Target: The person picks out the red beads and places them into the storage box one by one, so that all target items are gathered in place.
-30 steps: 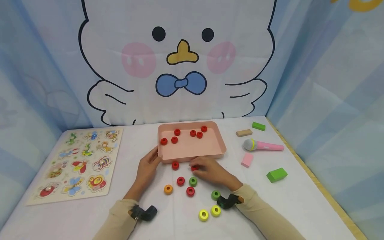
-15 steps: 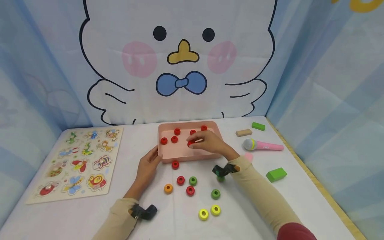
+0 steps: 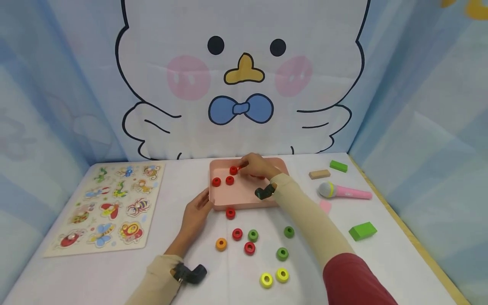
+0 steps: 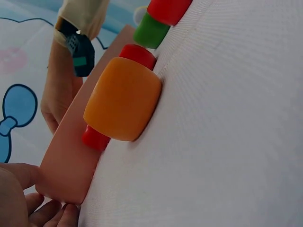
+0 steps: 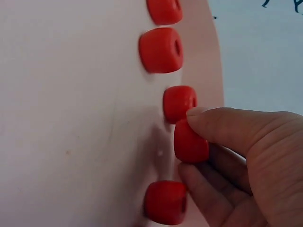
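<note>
My right hand (image 3: 256,166) reaches over the back of a pink tray (image 3: 244,198), pinching a red bead (image 5: 191,142) between thumb and fingers. In the right wrist view the held bead overlaps a neighbouring red bead (image 5: 179,103); others sit along the tray's far side. My left hand (image 3: 196,215) holds the tray's front left corner, its thumb (image 4: 23,174) at the rim and fingers low on the wall. Right in front of the tray lies a red bead (image 3: 230,213). An orange bead (image 4: 124,99) looms large in the left wrist view.
Nearer me are two more red beads (image 3: 249,248), several green beads (image 3: 282,254) and two yellow beads (image 3: 266,280). A puzzle board (image 3: 123,209) lies left. At right are a toy microphone (image 3: 348,192), green blocks (image 3: 363,231), a wooden block (image 3: 319,174) and a pink block (image 3: 325,206).
My right hand has lifted a red bead from in front of the tray and carried it over to the tray's back. My left hand stays at the corner; the head view has shifted slightly.
</note>
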Tool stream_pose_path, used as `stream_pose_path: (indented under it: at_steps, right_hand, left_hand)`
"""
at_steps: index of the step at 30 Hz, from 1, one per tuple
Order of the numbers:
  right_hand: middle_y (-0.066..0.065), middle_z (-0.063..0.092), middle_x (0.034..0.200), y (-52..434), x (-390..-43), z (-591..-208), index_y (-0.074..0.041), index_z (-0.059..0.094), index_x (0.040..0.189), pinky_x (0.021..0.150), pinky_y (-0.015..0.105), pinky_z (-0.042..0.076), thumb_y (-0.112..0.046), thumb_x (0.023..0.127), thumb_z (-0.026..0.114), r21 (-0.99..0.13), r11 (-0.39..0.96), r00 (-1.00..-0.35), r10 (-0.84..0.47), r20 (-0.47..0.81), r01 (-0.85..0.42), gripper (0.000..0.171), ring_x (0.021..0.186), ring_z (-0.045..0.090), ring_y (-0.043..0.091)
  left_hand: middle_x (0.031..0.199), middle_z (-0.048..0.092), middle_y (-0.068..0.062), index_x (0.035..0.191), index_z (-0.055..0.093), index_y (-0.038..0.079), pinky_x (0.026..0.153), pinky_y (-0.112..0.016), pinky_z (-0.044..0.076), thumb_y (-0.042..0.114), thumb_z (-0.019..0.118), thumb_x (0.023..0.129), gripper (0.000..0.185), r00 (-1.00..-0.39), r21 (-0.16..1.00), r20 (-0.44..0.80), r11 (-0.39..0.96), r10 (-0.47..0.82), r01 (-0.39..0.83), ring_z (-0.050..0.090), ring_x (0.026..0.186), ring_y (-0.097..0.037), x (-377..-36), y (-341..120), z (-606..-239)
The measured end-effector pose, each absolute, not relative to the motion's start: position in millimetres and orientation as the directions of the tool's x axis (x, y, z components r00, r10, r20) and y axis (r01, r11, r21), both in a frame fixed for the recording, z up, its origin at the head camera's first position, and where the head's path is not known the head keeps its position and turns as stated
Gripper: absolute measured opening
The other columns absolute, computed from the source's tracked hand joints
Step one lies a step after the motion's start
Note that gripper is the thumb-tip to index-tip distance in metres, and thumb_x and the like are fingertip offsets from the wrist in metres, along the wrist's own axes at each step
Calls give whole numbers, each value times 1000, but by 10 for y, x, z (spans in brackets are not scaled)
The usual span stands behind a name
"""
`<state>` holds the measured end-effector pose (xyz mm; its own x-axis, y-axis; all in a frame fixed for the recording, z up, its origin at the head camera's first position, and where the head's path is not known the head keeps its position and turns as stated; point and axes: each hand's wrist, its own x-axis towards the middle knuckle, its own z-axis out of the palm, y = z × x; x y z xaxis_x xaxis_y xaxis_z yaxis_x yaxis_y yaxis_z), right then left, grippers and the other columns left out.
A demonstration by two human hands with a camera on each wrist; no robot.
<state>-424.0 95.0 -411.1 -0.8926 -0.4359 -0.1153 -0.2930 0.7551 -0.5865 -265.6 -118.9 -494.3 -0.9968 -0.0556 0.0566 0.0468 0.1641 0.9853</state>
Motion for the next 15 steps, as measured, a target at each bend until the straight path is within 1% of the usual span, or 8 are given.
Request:
stream_pose_path:
  at_steps: [7,11,15]
  right_hand:
    - [1,64,108,925,-4284,-4236,-15,71,120,89,31,50,-18,93,68,-519,784,-890,-447,-94,-339,28,99,54,21]
    - [0,62,112,925,-4260,-4263,-16,70,121,93,33,49,-20,94,67,-523,796,-897,-424,-120,-306,28,102,53,21]
    - [1,60,117,939,-4247,-4290,-17,68,126,96,35,49,-20,93,67,-544,795,-901,-407,-147,-270,33,106,51,22]
  left_hand:
    - [149,46,-8,150,42,10,106,-32,41,24,57,101,53,-995,982,93,167,-43,84,45,134,-20,-2643,-1208,-4912]
    - [149,45,-9,150,42,9,106,-33,41,22,56,101,53,-995,984,94,158,-38,87,44,134,-21,-2642,-1209,-4900]
    - [149,44,-10,150,42,9,107,-34,40,22,57,101,52,-996,984,87,157,-37,80,44,134,-23,-2648,-1198,-4928]
